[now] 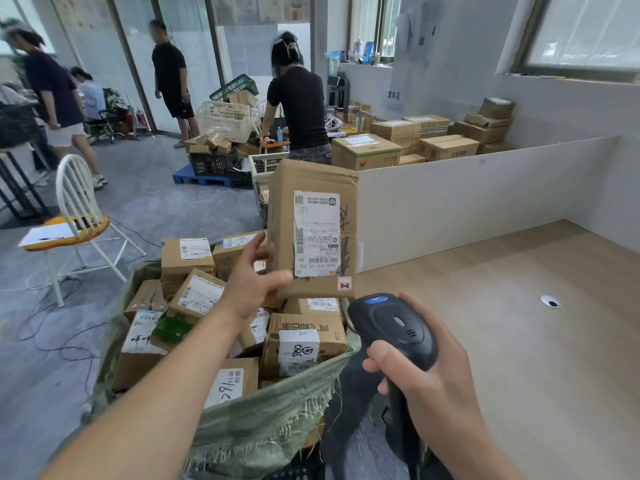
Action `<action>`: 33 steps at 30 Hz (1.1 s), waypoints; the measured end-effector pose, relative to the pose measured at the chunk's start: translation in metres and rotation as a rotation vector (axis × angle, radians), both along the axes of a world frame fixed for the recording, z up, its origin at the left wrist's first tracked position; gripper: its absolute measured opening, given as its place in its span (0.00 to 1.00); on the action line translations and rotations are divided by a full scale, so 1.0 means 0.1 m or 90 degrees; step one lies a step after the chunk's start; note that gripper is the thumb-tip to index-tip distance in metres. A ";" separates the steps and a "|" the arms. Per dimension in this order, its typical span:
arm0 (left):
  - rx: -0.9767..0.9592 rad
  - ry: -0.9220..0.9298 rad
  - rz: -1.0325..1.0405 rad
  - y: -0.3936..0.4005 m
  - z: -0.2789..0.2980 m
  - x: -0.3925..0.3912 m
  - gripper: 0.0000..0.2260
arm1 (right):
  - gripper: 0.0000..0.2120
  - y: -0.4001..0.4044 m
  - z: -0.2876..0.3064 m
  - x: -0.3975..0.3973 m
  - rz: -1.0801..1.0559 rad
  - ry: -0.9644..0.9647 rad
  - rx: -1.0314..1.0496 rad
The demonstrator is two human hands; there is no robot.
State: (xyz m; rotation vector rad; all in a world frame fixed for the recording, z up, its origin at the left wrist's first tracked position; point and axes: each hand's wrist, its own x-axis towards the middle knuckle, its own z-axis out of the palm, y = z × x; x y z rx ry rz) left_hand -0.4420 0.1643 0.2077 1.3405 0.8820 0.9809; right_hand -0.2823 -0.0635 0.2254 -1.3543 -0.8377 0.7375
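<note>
My left hand (251, 282) grips a tall cardboard parcel (284, 216) by its lower left edge and holds it upright above a green woven sack (263, 420). A white shipping label (317, 233) with barcodes faces me. My right hand (426, 372) is wrapped round the handle of a black barcode scanner (394, 327), whose head sits just below the parcel's bottom right corner. The sack is full of several labelled cardboard parcels (304, 341).
A light wooden table (502, 323) with a round cable hole (550, 301) spreads to the right, walled by white partitions (467, 199). Stacked boxes (367, 150) stand behind them. A white chair (74, 216), crates and several people occupy the grey floor at left and back.
</note>
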 end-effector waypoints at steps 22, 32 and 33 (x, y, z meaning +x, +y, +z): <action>-0.007 0.430 0.193 0.78 0.16 -0.57 0.16 | 0.31 0.31 -0.20 -0.29 0.017 0.002 -0.012; 0.185 0.738 0.203 0.83 0.16 -0.16 0.31 | 0.32 0.44 -0.30 -0.36 -0.003 0.004 0.006; 0.208 0.761 0.200 0.82 0.14 -0.11 0.32 | 0.31 0.45 -0.32 -0.35 -0.006 0.000 0.004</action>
